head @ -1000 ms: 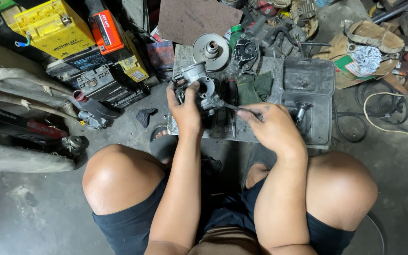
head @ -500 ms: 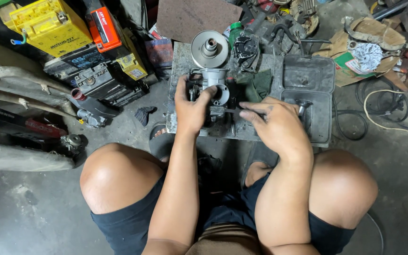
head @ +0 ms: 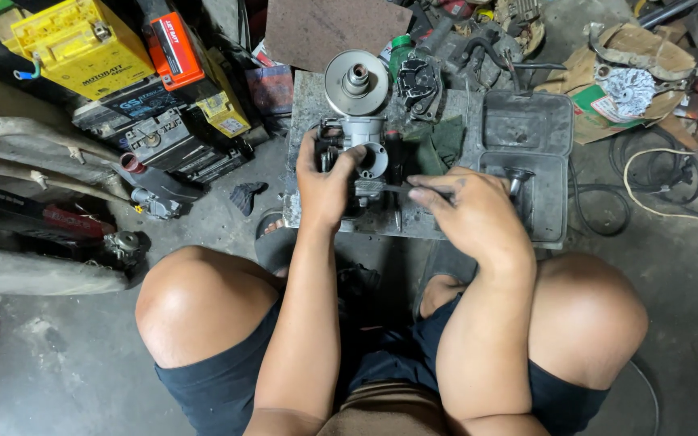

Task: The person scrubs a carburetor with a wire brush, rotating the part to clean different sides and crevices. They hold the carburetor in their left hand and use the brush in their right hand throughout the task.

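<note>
Both hands sit a touch lower in view than a second ago, and the thin tool now points in at the metal part rather than hovering beside it; nothing else on the floor has shifted.

Head view, only one we have:
- Left hand [head: 326, 184] wraps the carburetor [head: 363, 153] from the left, fingers curled around its body. Looks like a steadying grip so the part can't turn while the other hand works.
- Right hand [head: 472, 211] is pinched closed on a thin dark tool [head: 404, 189], tip aimed left at the lower side of the carburetor. Can't tell if the tip is actually seated.
- Carburetor stands on a grey slab [head: 309, 105] on the floor, straight ahead of the knees, kept in close where both hands reach it.
- Its look: dull grey cast metal, grimy, a round open bore facing up at us, small fittings on the sides.
- Round metal disc [head: 356, 81] sits just behind it on the slab; green rag [head: 438, 141] to the right.
- Open grey case [head: 527, 153] beside the right hand.
- Yellow battery [head: 82, 44] and other batteries stacked well off to the left.
</note>
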